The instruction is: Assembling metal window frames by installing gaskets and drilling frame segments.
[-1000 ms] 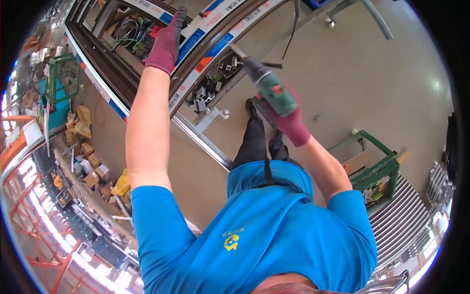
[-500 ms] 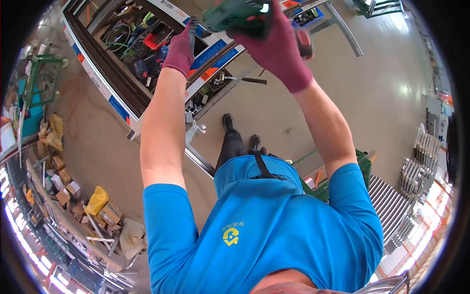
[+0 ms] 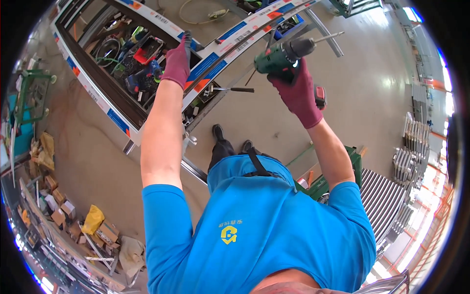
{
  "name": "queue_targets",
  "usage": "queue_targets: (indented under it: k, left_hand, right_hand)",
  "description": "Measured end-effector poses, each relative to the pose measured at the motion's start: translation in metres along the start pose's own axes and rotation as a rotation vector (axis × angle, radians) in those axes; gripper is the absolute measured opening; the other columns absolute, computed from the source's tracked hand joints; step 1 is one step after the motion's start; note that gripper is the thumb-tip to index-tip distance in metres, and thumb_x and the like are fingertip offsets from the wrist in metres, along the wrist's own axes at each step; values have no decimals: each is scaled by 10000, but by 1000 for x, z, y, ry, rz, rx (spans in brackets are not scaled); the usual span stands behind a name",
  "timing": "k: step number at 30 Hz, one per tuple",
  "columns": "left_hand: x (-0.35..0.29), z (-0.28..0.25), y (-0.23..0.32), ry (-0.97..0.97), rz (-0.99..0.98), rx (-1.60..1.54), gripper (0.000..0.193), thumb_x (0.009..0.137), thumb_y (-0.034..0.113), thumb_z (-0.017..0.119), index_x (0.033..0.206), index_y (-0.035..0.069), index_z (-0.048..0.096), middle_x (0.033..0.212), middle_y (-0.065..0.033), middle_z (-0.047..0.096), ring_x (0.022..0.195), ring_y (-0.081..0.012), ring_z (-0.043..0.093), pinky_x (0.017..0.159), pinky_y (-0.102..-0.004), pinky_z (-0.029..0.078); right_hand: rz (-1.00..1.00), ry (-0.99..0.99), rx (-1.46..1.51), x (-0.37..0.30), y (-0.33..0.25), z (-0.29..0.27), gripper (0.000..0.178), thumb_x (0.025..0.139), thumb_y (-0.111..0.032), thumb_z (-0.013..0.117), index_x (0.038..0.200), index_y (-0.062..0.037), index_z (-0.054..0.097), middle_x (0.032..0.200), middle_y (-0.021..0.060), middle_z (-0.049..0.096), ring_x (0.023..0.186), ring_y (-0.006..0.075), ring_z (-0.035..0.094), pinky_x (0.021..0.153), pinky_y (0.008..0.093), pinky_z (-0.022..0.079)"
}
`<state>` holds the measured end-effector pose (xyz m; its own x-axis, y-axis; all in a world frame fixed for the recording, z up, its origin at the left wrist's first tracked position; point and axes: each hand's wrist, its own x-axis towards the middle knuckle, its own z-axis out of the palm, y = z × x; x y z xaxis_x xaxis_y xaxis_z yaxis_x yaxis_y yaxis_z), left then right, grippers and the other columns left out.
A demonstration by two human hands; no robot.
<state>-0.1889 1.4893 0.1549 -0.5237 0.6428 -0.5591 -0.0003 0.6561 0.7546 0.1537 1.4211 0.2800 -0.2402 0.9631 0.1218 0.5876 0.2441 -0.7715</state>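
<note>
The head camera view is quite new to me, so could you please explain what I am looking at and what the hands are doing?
Of course. There is no robot here: a person in a blue shirt is working with two gloved hands. Every picture comes from a wide fisheye camera worn on the head, looking down, so straight edges bend toward the rim.

The left hand is on a large dark frame with printed strips along its edges; whether its fingers grip is hard to tell. The right hand holds a green cordless drill, its long bit pointing toward the right of the picture. Through the frame's opening you can see a jumble of tools and a red tray.
</note>
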Motion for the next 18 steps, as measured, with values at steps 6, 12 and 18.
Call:
queue_targets:
  k: [6, 12, 18]
  left_hand:
    - [-5, -15, -11, -17, 154, 129, 1219, 824, 952, 545, 1344, -146, 631, 1323, -334, 676, 1190, -396, 677, 1002, -466, 519]
    - [-29, -23, -11, -391, 306, 395, 850, 883, 551, 837, 1393, -95, 624, 1313, -133, 711, 1177, -194, 659, 1031, -348, 507]
    - [-39, -54, -24, -556, 294, -124, 503, 1021, 328, 740, 1403, 13, 653, 1290, -106, 718, 1121, -215, 718, 967, -409, 605]
  right_hand:
    - [92, -56, 125, -32, -17, -10, 706, 874, -59, 851, 1458, -66, 456, 921, 87, 747, 695, 147, 699, 611, 321, 548]
    - [146, -25, 205, -97, 23, -32, 753, 858, -51, 846, 1477, -56, 418, 934, 100, 763, 743, 179, 742, 663, 343, 579]
    - [415, 184, 97, -226, 126, -58, 766, 803, -58, 859, 1473, -63, 487, 1160, 174, 755, 1093, 307, 747, 949, 433, 581]
